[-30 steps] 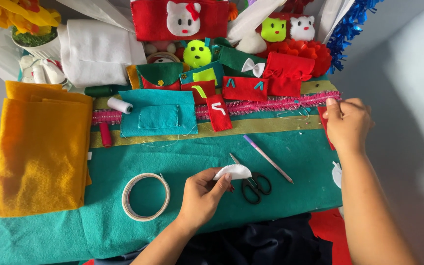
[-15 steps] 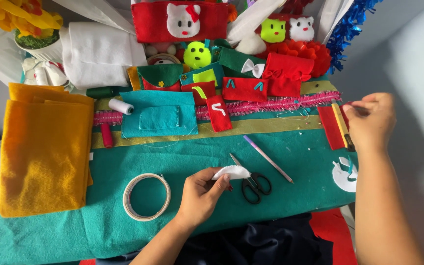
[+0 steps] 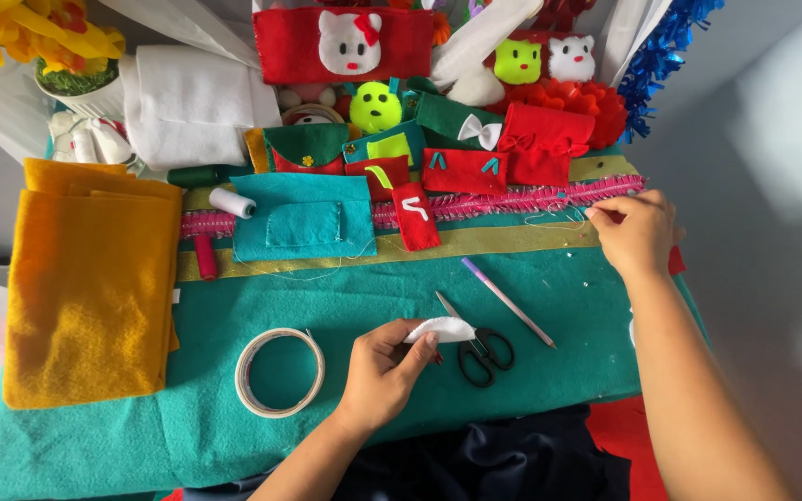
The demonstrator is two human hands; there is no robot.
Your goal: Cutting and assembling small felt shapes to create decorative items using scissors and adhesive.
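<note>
Fingers [image 3: 424,345] of the L hand [image 3: 384,371] are pinched shut on a small white felt piece [image 3: 440,329], thumb under, index on top. The piece is held just above the teal felt sheet [image 3: 234,436] that covers the counter, right beside the black scissors [image 3: 480,348]. No change there vs. half a sec ago: same grip, same spot.

What has changed is the R hand [image 3: 635,232]. Half a sec ago it was further out at the counter's right edge, off the strips. Now it's back in over the right end of the pink fringe trim [image 3: 512,202] and the olive strip [image 3: 512,239]. Its fingers [image 3: 605,215] are closed tip to tip as if on sth very thin. A loose pale thread [image 3: 549,221] lies on the strips just left of them, but I can't tell if the fingers actually have it or anything else.

Judging by that, the work on the white piece is on hold in the L hand while the R hand deals w/ sth small at the strip end.

Also on the counter:
- a tape roll [image 3: 280,371] left of the L hand
- a purple pencil [image 3: 508,301] lying diagonally above the scissors
- a teal pocket piece [image 3: 303,223] on the strips
- folded orange felt [image 3: 85,288] at far left
</note>
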